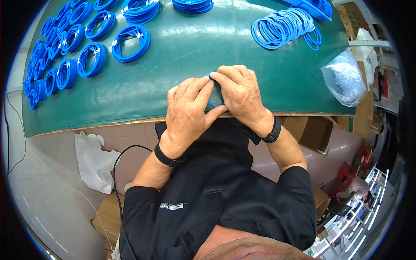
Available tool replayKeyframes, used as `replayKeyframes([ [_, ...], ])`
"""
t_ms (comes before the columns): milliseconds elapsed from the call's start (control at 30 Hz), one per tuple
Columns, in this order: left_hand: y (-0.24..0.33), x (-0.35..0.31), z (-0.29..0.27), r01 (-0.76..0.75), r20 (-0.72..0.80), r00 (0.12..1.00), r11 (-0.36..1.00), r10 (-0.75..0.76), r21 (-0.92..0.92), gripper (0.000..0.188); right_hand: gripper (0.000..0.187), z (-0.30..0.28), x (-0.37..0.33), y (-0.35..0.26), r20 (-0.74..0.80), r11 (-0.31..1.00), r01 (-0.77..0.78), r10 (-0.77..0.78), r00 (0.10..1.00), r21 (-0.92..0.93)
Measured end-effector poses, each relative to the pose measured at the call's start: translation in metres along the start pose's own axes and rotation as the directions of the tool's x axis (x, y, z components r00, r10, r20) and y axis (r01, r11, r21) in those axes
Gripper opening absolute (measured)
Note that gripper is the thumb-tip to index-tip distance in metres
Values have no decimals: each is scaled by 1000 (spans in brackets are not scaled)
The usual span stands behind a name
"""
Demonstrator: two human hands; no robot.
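Note:
My left hand (pixel 186 106) and my right hand (pixel 241 92) meet over the green table near its front edge. Between them is a blue ring (pixel 212 104), mostly covered by my fingers; a short arc shows low between the hands. At the top, the thumb and fingertips of both hands pinch together on the ring's far side. Whether it is one ring or several together is hidden. To the far right of my hands lies a fanned row of loose blue rings (pixel 277 31).
Tied bundles of blue rings (pixel 131 43) stand in rows across the table's left side. A blue tray (pixel 310 9) sits at the back right. Near the right edge rests a clear bag of thin transparent strips (pixel 345 78). Cardboard boxes (pixel 314 134) are below the table edge.

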State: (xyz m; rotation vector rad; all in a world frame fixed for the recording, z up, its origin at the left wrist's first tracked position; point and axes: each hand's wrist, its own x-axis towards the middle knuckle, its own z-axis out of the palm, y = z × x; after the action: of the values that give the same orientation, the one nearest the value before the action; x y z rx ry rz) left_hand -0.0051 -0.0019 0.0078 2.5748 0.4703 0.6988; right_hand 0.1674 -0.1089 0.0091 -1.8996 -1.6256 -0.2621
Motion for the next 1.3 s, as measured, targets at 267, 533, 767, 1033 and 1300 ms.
replayKeyframes([
  [267, 1, -1, 0, -7, -12, 1000, 1000, 7, 4, 70, 39, 0, -1, -1, -9, 1000, -3, 3, 1000, 1],
  [533, 0, 0, 0, -9, -7, 1000, 1000, 9, 6, 71, 39, 0, 0, 0, 3, 1000, -5, 5, 1000, 1],
  [767, 0, 0, 0, -10, -4, 1000, 1000, 10, 5, 71, 38, 0, -1, -1, -2, 1000, 3, -3, 1000, 6],
  [1033, 0, 1, -1, -7, -9, 1000, 1000, 7, 2, 69, 38, 0, -1, 0, -3, 1000, 3, -3, 1000, 12],
  [1300, 0, -1, 0, -1, 11, 1000, 1000, 1, 1, 72, 39, 0, 0, 0, 7, 1000, -9, 9, 1000, 5],
])
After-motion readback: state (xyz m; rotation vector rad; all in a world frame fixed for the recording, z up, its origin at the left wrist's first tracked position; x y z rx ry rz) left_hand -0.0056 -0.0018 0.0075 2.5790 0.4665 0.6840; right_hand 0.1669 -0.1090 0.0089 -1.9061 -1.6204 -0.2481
